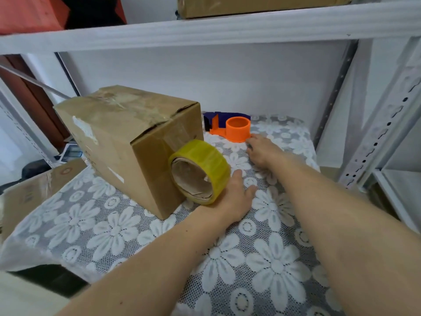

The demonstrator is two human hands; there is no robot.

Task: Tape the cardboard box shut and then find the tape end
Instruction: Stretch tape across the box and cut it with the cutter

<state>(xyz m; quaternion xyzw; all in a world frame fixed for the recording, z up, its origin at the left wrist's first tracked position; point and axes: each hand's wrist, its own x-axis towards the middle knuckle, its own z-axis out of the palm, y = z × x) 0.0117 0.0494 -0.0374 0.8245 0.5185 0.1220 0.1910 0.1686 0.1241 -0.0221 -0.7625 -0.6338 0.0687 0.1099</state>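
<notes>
Your left hand (234, 197) cups the tape roll (201, 171) against the box (118, 137) near the shelf's (250, 258) middle; your right hand (262, 151) lies spread, touching the orange dispenser (234, 128) at the back edge. Keep the strip taut before cutting.

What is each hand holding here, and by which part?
The left hand grips the tape roll by its outer rim. The right hand holds nothing, reaching toward the orange dispenser.

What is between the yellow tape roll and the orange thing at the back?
Only flowered lace cloth. In the head view, the stretch between the tape roll and orange dispenser is bare; the right hand lies just beside it.
</notes>
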